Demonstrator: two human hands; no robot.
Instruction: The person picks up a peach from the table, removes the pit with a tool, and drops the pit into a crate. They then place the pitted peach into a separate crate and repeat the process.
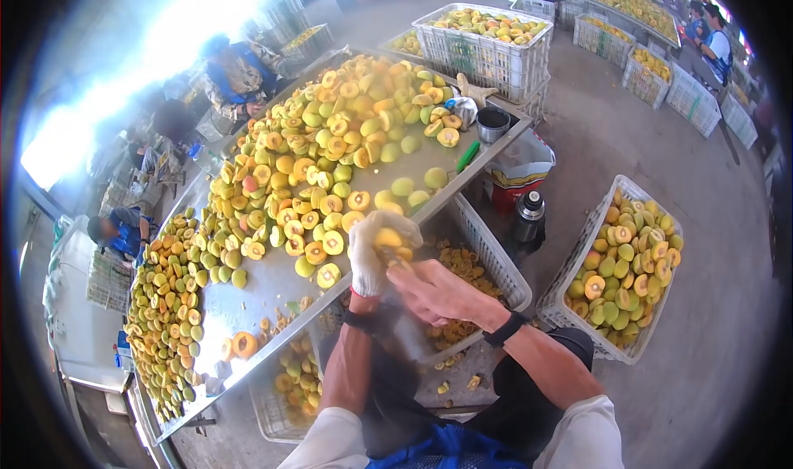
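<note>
Thermos (530,213), crates (582,330), table (256,287) around hands (446,291)

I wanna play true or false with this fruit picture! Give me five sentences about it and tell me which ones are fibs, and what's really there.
1. The left hand wears a glove and holds yellow fruit. True.
2. The right hand wears a glove too. False: it is bare, with a dark band at the wrist.
3. A green thing lies near the metal cup on the table. True.
4. The flask stands on the table. False: it stands beside the table.
5. The white crate to the right of the flask is empty. False: it is heaped with fruit, some showing cut sides.
</note>
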